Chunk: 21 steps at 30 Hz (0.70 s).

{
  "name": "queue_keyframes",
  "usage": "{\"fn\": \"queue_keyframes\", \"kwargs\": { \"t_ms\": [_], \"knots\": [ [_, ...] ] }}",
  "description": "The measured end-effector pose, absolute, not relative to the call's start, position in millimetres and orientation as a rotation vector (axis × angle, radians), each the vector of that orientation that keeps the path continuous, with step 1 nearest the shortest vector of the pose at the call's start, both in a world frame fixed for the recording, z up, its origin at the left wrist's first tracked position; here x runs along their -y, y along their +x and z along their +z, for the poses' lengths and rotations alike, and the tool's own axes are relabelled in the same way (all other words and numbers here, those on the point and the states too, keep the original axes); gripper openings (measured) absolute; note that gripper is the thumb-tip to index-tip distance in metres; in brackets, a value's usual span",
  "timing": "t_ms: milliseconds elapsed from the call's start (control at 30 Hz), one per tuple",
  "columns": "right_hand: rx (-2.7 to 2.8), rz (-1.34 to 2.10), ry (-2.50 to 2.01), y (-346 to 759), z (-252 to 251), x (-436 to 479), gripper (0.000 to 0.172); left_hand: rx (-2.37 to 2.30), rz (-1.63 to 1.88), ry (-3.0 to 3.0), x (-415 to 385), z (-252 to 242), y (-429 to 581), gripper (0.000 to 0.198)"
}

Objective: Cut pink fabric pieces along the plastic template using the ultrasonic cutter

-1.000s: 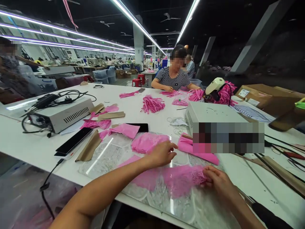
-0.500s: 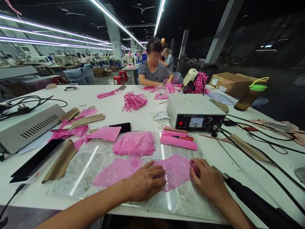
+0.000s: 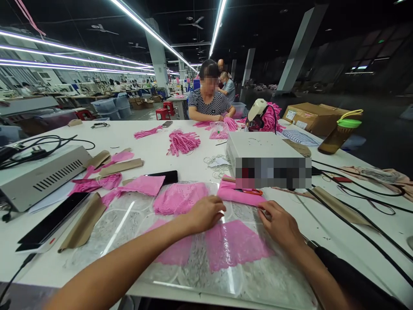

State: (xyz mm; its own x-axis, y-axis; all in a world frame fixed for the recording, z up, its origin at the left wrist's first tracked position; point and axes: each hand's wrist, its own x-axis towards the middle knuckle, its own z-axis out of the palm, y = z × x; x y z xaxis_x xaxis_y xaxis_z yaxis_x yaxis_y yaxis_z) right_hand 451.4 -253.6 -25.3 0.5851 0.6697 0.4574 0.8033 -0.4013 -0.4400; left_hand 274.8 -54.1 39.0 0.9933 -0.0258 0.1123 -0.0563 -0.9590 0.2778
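In the head view, with 12 o'clock pointing away from the person, a clear mat (image 3: 221, 282) lies on the table (image 3: 200, 165). On it, the right lace piece (image 3: 237, 247) lies flat between the hands, its near edge toward 6 o'clock; the left lace piece (image 3: 176, 252) lies at its 9 o'clock, partly behind the left forearm.

The left hand (image 3: 206, 214) is above the right piece's 11 o'clock corner, fingers half curled; whether it has hold of anything, I cannot tell. The right hand (image 3: 280, 220) is at that piece's 1 o'clock, thumb and forefinger nearly together beside the end of a pink roll (image 3: 239, 197); whether they pinch anything, or touch the roll, is unclear.

An orange-handled tool (image 3: 254, 192) lies on the roll. A lace stack (image 3: 180, 199) lies at the left hand's 10 o'clock. Beyond the roll, toward 1 o'clock, stands a grey unit (image 3: 263, 144). At 12 o'clock a co-worker (image 3: 209, 105) in stripes handles pink strips (image 3: 230, 123).
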Motion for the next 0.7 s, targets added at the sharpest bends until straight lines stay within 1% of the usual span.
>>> {"fn": "queue_keyframes", "kwargs": {
  "t_ms": [133,233,367,600,700],
  "knots": [
    [1.267,-0.252,-2.152,466,-25,236,0.017,-0.048,0.106,2.915,39,37,327,0.021],
    [1.347,-0.229,-2.124,474,-22,231,0.017,-0.079,0.040,2.954,33,32,345,0.025],
    [1.412,-0.215,-2.090,482,-19,230,0.010,-0.078,0.016,2.973,29,27,349,0.029],
    [1.404,-0.246,-2.058,493,-26,229,0.017,-0.060,-0.017,2.949,21,28,354,0.029],
    [1.427,-0.282,-2.056,490,-24,227,0.010,-0.057,-0.042,2.942,18,29,358,0.030]
  ]
}}
